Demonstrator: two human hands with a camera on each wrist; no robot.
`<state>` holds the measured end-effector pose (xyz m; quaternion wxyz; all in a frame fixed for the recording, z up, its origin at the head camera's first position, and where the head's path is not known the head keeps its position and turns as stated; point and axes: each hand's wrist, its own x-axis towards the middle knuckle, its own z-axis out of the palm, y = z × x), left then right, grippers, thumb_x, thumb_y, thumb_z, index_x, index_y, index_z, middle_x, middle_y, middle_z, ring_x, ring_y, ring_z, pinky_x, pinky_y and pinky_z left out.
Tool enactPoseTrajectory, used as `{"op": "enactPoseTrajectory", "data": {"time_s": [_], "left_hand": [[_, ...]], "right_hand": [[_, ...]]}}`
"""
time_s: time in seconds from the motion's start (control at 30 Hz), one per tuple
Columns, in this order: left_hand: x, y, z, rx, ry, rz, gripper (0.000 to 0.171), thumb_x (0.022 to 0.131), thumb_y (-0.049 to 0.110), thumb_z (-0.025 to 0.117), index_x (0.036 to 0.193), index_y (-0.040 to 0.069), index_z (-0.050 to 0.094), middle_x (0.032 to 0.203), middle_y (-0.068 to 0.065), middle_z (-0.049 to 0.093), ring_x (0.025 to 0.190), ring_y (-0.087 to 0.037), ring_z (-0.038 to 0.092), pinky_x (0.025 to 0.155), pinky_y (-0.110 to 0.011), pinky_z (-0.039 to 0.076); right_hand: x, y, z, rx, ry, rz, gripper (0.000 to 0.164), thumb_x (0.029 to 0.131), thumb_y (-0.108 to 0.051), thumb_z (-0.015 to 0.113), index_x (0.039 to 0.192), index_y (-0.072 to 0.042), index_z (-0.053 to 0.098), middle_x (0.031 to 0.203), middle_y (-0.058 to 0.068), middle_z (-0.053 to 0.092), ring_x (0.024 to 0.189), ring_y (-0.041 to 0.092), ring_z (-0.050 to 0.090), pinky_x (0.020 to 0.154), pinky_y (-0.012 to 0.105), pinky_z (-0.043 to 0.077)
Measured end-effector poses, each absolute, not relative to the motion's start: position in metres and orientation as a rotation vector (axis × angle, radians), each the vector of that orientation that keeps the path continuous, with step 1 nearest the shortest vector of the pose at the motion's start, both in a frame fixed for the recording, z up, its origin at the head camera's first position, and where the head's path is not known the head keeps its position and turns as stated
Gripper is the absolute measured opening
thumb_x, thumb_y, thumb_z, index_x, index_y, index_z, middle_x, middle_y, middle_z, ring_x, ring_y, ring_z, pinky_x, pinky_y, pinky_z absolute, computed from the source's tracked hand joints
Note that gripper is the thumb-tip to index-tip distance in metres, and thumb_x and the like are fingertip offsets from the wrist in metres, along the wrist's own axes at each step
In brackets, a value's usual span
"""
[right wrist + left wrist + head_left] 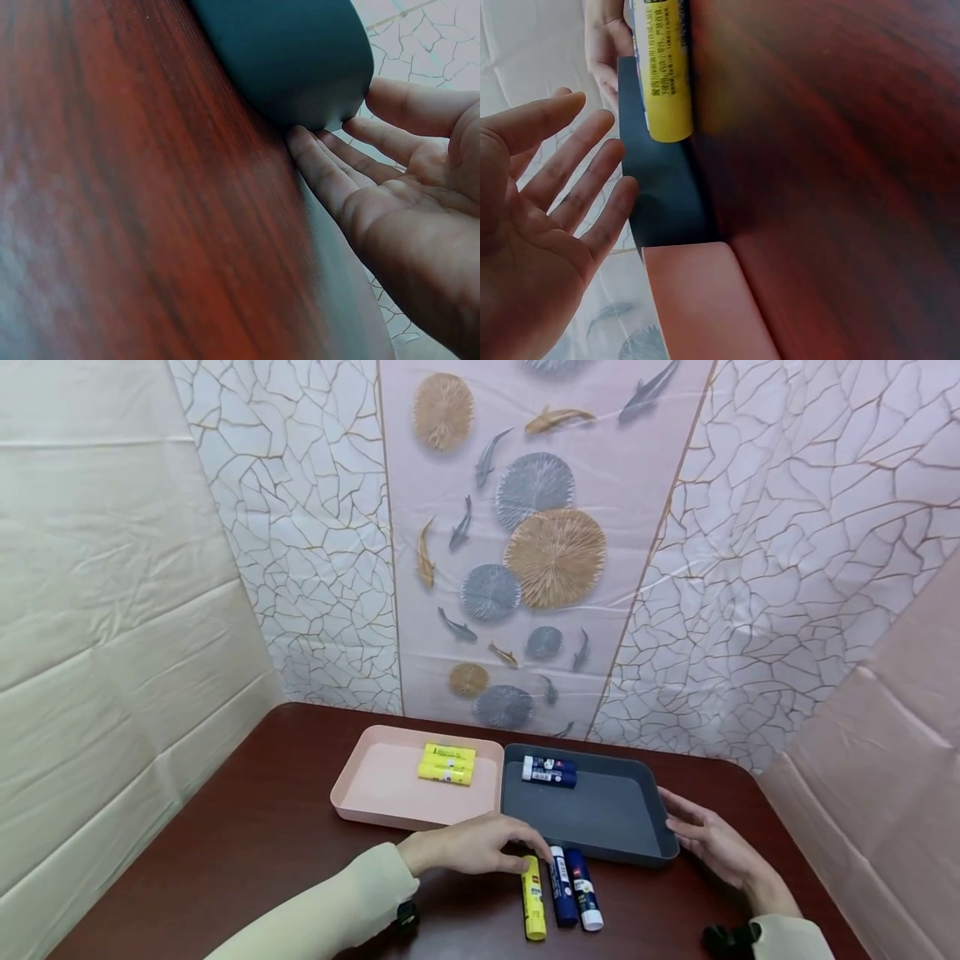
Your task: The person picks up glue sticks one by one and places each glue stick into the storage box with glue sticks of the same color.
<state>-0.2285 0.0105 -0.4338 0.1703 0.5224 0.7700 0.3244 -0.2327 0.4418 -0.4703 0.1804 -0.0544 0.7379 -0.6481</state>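
My left hand [483, 845] hovers just in front of the trays, fingers loosely bent over the top end of a yellow glue stick [533, 902]. In the left wrist view its fingers are spread, with a gap between them and the yellow stick. Beside that stick lie two blue glue sticks with white ends, one [564, 893] and another [582, 885], on the table. At the right, my right hand [712, 843] touches the end wall of the dark grey tray [622, 839] with its fingertips. The right wrist view shows those fingers extended against the tray's corner.
A pink tray [367, 793] stands against the grey tray's left side, with yellow glue sticks [447, 764] inside. Two blue glue sticks [549, 772] lie in the grey tray. The dark red table [247, 835] is bounded by patterned cloth walls [315, 568].
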Motion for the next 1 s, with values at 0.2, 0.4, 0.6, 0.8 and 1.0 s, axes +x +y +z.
{"op": "enactPoseTrajectory", "data": {"time_s": [0.2, 0.4, 0.6, 0.8, 1.0], "left_hand": [[-0.229, 0.012, -0.435, 1.491, 2.169, 0.865, 0.032, 0.105, 0.012, 0.063, 0.136, 0.02, 0.067, 0.135, 0.014, 0.065, 0.128, 0.002, 0.053, 0.11, -0.026, 0.043], [-0.226, 0.013, -0.435, 1.526, 2.174, 0.794, 0.034, 0.104, 0.011, 0.065, 0.136, 0.023, 0.068, 0.137, 0.015, 0.063, 0.128, 0.003, 0.052, 0.11, -0.024, 0.041], [-0.227, 0.016, -0.438, 1.574, 2.178, 0.763, 0.035, 0.102, 0.009, 0.067, 0.134, 0.023, 0.068, 0.137, 0.015, 0.063, 0.128, 0.003, 0.052, 0.109, -0.023, 0.041], [-0.228, 0.019, -0.44, 1.606, 2.169, 0.72, 0.038, 0.099, 0.006, 0.071, 0.134, 0.022, 0.068, 0.132, 0.015, 0.065, 0.122, 0.003, 0.054, 0.105, -0.02, 0.042], [-0.227, 0.022, -0.444, 1.608, 2.173, 0.659, 0.039, 0.097, 0.006, 0.072, 0.132, 0.023, 0.07, 0.132, 0.016, 0.065, 0.124, 0.004, 0.052, 0.106, -0.02, 0.041]], "right_hand": [[-0.232, 0.445, -0.465, -0.177, 2.095, -1.834, 0.073, 0.111, -0.016, 0.05, 0.167, -0.005, 0.003, 0.17, 0.027, 0.001, 0.126, -0.005, 0.055, 0.1, 0.023, 0.05], [-0.232, 0.445, -0.466, -0.175, 2.095, -1.849, 0.073, 0.111, -0.015, 0.05, 0.166, -0.004, 0.004, 0.17, 0.028, 0.001, 0.126, -0.002, 0.057, 0.1, 0.024, 0.051], [-0.232, 0.444, -0.467, -0.179, 2.077, -1.861, 0.073, 0.111, -0.014, 0.05, 0.166, -0.004, 0.005, 0.17, 0.028, 0.001, 0.126, -0.002, 0.056, 0.1, 0.024, 0.051], [-0.233, 0.442, -0.467, -0.165, 2.078, -1.853, 0.074, 0.11, -0.014, 0.052, 0.166, -0.004, 0.005, 0.17, 0.027, 0.002, 0.125, -0.002, 0.057, 0.1, 0.023, 0.05], [-0.233, 0.441, -0.468, -0.134, 2.081, -1.844, 0.075, 0.11, -0.016, 0.053, 0.167, -0.005, 0.006, 0.171, 0.026, 0.005, 0.124, -0.003, 0.057, 0.099, 0.022, 0.05]]}}
